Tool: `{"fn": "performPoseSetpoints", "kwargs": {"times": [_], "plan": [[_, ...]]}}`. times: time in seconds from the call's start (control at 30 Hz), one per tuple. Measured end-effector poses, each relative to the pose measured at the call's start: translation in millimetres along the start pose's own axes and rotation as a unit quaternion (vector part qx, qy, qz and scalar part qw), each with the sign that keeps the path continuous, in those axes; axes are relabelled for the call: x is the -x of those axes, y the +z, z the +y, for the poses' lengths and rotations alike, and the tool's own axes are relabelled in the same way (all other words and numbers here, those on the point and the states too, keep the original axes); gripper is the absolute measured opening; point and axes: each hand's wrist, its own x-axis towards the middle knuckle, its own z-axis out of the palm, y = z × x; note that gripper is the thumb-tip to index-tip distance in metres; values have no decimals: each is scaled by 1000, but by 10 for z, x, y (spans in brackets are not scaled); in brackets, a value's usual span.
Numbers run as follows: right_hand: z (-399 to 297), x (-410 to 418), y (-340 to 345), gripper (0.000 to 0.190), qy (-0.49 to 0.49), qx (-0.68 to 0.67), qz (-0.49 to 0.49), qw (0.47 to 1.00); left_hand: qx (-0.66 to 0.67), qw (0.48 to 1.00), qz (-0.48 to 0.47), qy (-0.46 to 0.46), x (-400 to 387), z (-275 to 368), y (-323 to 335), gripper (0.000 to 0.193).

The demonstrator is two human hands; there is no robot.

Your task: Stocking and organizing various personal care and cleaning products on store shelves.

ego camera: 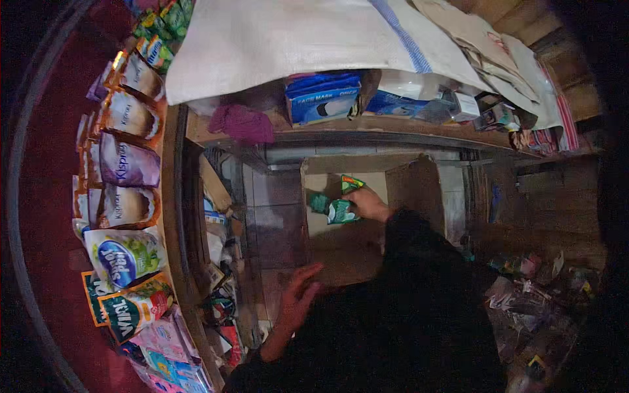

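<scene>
My right hand (369,204) is inside a cardboard box (413,191), its fingers closed on a green-and-white packet (340,212). Just beyond the fingers is a green packet with yellow and red print (352,183); whether the hand holds that one too is hard to tell. A darker green piece (319,202) sits at the left, by the box's pale inner wall. Nearer to me, my left hand (300,294) hovers by the box's near left edge, fingers apart and holding nothing. Dark sleeves cover both arms and hide part of the box.
At the left, a wooden ledge (173,196) borders hanging Kispray pouches (130,159) and other packets. Across the far side runs a wooden shelf (393,125) with a face mask box (323,104) and purple cloth (241,123), under a white sack (295,44). Mixed clutter (530,299) lies at the right.
</scene>
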Motion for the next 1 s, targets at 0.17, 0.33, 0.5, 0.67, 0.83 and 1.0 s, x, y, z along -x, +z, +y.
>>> {"fn": "performPoseSetpoints", "kwargs": {"times": [0.17,0.33,0.5,0.67,0.83,1.0], "plan": [[-1151,720,-1221,31,-98,-147,88,980,100,991,89,18,366,185,-276,42],[-2385,1236,-1801,32,-206,-171,55,962,95,987,85,98,760,439,-570,56],[-3616,1308,-1666,34,-350,-227,-68,906,195,960,39,195,1288,670,-865,63],[-4671,1107,-1172,28,-397,-242,-143,874,401,885,146,187,1941,831,-1213,61],[-5394,975,-923,27,-465,-175,-117,860,333,866,290,234,2371,895,-1561,79],[-5868,783,-897,28,-517,-177,-129,827,358,839,273,306,2603,992,-1709,63]]}}
